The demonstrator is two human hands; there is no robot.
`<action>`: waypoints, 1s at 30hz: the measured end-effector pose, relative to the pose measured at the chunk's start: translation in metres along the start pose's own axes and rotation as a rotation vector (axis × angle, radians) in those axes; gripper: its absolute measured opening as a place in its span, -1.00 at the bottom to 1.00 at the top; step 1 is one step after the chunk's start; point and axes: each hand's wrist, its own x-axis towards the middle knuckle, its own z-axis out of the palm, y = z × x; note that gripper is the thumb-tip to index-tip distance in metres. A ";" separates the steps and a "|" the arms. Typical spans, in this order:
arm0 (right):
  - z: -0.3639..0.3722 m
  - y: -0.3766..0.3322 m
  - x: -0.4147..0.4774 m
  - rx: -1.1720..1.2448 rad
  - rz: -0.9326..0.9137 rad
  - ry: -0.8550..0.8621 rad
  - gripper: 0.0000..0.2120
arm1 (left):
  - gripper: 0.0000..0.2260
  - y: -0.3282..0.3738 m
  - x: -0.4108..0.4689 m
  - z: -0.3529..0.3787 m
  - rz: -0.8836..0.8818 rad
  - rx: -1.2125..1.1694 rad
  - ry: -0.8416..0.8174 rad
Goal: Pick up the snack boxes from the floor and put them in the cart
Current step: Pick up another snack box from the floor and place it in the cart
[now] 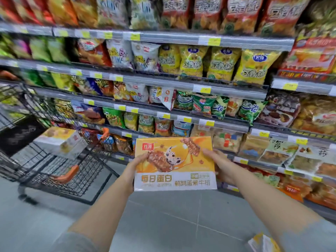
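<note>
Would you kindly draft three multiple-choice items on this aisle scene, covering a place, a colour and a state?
1. Where is the cart?
A. left of the held box
B. right of it
C. behind the shelves

2. Main colour of the held box?
A. blue
B. orange-yellow
C. black

3. How is the held box carried?
A. left hand only
B. resting on the floor
C. both hands

Answers:
1 A, the cart stands at frame left.
2 B, its front is orange-yellow.
3 C, the left hand and right hand grip opposite edges.
</note>
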 end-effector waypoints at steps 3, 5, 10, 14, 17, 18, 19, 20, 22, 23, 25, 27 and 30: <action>0.048 0.002 0.004 -0.124 0.039 -0.104 0.05 | -0.75 0.009 -0.011 -0.038 0.029 -0.070 0.073; 0.090 0.000 0.011 -0.164 0.034 -0.135 0.02 | -0.72 0.018 -0.019 -0.077 0.034 -0.094 0.115; 0.199 0.000 0.021 -0.187 0.036 -0.144 -0.30 | -0.59 0.045 -0.034 -0.175 -0.002 0.025 0.226; 0.287 0.004 0.030 -0.190 0.014 -0.182 -0.12 | -0.46 0.066 -0.046 -0.255 -0.052 0.111 0.386; 0.356 0.004 0.041 -0.207 0.003 -0.222 -0.12 | -0.38 0.081 -0.052 -0.321 -0.043 0.170 0.492; 0.379 0.004 0.046 -0.210 0.005 -0.223 -0.13 | -0.29 0.083 -0.047 -0.351 -0.024 0.174 0.528; 0.391 0.004 0.047 -0.219 0.005 -0.220 -0.15 | -0.17 0.086 -0.046 -0.364 -0.027 0.207 0.541; 0.409 0.004 0.050 -0.224 0.013 -0.224 -0.15 | -0.09 0.091 -0.046 -0.383 -0.021 0.208 0.559; 0.436 0.003 0.060 -0.244 0.024 -0.228 -0.18 | -0.16 0.095 -0.034 -0.419 0.035 0.190 0.586; 0.450 0.002 0.066 -0.255 0.016 -0.235 -0.18 | -0.18 0.101 -0.034 -0.430 0.054 0.183 0.577; 0.474 -0.003 0.077 -0.264 0.004 -0.242 -0.20 | -0.17 0.124 -0.051 -0.428 0.067 0.169 0.600; 0.495 -0.010 0.090 -0.263 -0.006 -0.247 -0.24 | -0.40 0.138 -0.049 -0.436 0.095 0.135 0.610; 0.521 -0.024 0.118 -0.226 -0.013 -0.261 -0.29 | -0.58 0.159 -0.027 -0.457 0.092 0.127 0.603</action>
